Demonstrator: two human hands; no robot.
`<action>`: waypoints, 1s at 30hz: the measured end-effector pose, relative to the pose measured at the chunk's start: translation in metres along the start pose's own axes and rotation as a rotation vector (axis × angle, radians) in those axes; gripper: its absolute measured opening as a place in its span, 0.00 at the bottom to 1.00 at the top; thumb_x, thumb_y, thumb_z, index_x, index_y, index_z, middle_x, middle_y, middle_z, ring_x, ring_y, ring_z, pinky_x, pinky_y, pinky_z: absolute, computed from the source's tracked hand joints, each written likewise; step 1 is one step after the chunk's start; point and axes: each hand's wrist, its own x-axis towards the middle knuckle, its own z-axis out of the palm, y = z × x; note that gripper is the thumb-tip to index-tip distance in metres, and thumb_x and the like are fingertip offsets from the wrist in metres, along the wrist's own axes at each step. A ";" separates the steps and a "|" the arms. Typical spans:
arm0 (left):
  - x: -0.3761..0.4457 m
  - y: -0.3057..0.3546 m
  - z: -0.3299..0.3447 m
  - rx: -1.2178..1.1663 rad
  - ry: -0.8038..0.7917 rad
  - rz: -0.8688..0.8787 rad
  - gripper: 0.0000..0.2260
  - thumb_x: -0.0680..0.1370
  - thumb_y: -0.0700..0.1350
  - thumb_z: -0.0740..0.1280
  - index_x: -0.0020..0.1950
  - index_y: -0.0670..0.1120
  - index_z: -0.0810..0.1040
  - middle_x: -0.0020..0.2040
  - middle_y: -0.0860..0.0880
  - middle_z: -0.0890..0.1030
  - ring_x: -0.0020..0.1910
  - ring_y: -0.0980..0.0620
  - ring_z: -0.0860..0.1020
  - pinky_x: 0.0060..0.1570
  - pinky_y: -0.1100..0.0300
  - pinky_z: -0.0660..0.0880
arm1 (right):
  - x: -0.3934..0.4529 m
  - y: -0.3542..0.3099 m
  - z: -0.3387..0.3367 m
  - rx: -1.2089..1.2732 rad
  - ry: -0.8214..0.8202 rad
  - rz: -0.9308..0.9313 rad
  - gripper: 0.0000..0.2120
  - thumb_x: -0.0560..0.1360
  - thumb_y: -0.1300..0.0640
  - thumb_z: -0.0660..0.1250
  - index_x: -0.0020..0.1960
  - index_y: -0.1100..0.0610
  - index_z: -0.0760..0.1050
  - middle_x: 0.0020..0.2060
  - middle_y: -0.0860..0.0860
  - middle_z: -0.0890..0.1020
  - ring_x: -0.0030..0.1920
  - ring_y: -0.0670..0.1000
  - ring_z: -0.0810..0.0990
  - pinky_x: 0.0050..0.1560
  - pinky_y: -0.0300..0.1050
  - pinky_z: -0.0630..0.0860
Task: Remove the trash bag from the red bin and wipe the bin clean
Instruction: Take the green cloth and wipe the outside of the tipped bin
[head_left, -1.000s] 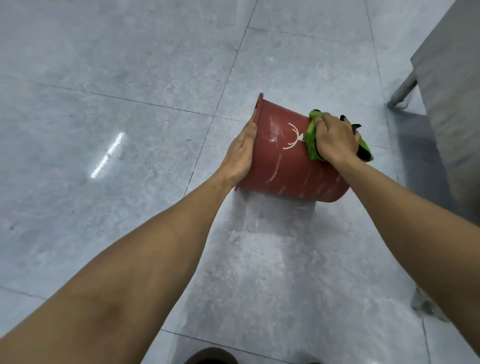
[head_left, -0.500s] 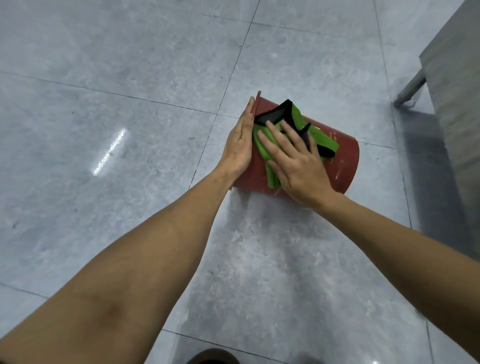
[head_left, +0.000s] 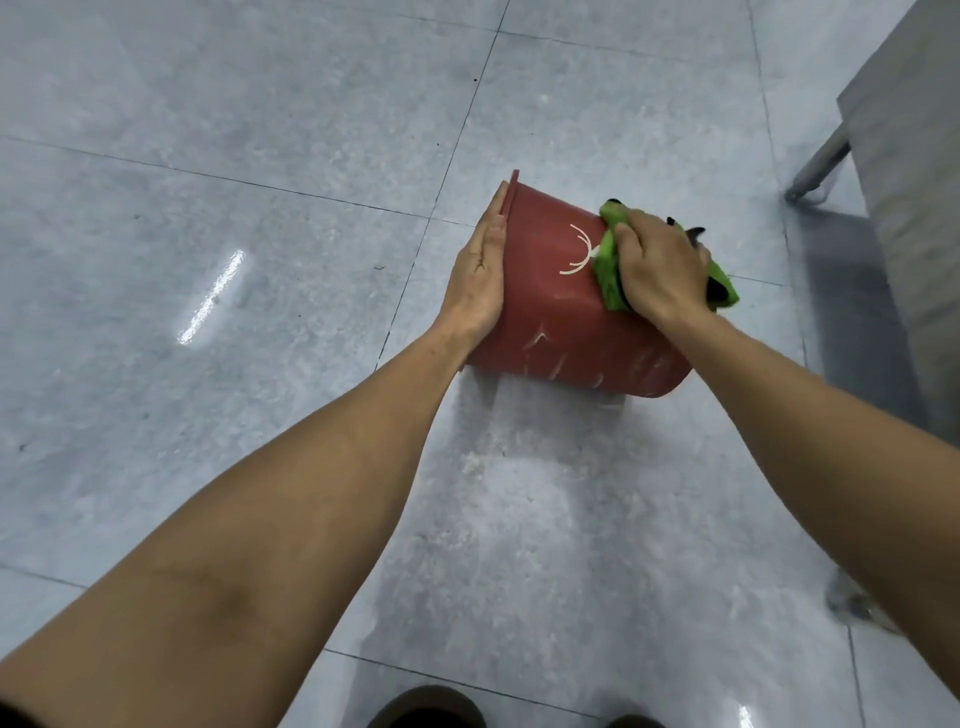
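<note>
Red bin (head_left: 556, 306) lying on its side on the grey tiled floor (head_left: 260, 156), just right of frame centre, rim toward the left, base toward the right; white curved emblem (head_left: 579, 254) and pale scuff streaks showing on the upturned wall. Left hand (head_left: 480, 275) flat against the rim end, fingers straight and together, pressing rather than curling round anything; right hand (head_left: 657, 270) on the upper wall near the base end, fingers curled and bunching a green cloth (head_left: 608, 265) with black edging against the plastic. Pale powdery patch (head_left: 545, 467) on the tile below the bin, lower centre. Grey furniture with a metal leg (head_left: 818, 166) at the upper right edge; toes of dark shoes (head_left: 428, 709) at the bottom centre; bright light reflection (head_left: 210, 296) on the floor at the left.
</note>
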 end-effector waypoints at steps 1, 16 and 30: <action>0.000 0.000 0.000 0.002 0.000 0.002 0.20 0.85 0.51 0.48 0.77 0.55 0.61 0.76 0.57 0.63 0.74 0.63 0.60 0.68 0.77 0.57 | 0.008 -0.012 0.001 0.000 -0.048 0.027 0.19 0.81 0.49 0.50 0.65 0.47 0.74 0.63 0.50 0.79 0.66 0.57 0.73 0.69 0.60 0.57; 0.007 0.004 -0.002 0.019 0.006 -0.008 0.20 0.85 0.51 0.49 0.77 0.52 0.63 0.76 0.53 0.66 0.74 0.58 0.64 0.74 0.61 0.61 | -0.086 0.051 0.043 -0.531 0.140 -0.671 0.25 0.84 0.47 0.52 0.80 0.46 0.50 0.79 0.49 0.56 0.79 0.53 0.53 0.75 0.62 0.54; 0.006 0.006 0.002 0.024 0.021 -0.009 0.20 0.85 0.48 0.48 0.77 0.50 0.62 0.76 0.54 0.65 0.73 0.61 0.63 0.69 0.74 0.59 | -0.005 0.030 -0.006 -0.018 0.072 0.009 0.19 0.82 0.51 0.50 0.63 0.52 0.76 0.59 0.52 0.81 0.62 0.57 0.75 0.65 0.56 0.64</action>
